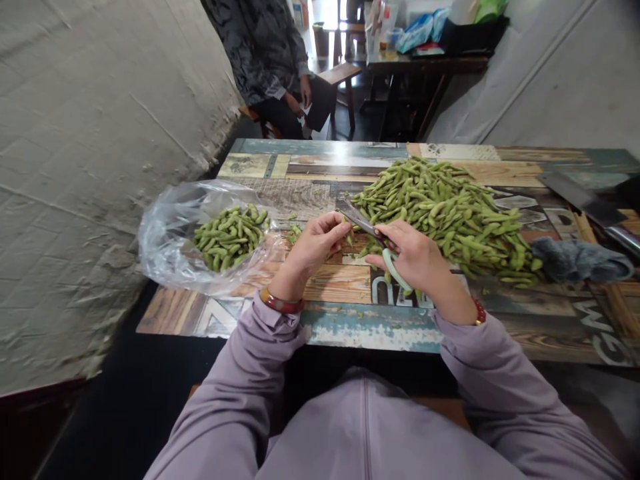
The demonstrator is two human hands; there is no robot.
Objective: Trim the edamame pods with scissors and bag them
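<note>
Left hand (317,241): fingertips were clenched together, pinching a small green pod (349,236) above the table (370,327), right by the blades!
Right hand (414,255): wrapped firmly around the scissors (369,227), pale green handle showing below the fingers, blades angled across to the left fingertips; whether they touched the pod was too small to tell.
Bag (163,233): clear and gaping, it sat at the table's left end, with heaped pods (230,239) inside.
Person (267,50): sat beyond the far edge, patterned jacket, hands low over dark trousers.
Scraps (294,233): green bits lay just beside the left hand.
Pile (430,200): what a mound, loose pods spread behind and right of the scissors.
Cloth (583,260): grey, crumpled, it lay against the pile's right end.
Knife (583,199): broad-bladed, it rested just behind the cloth.
</note>
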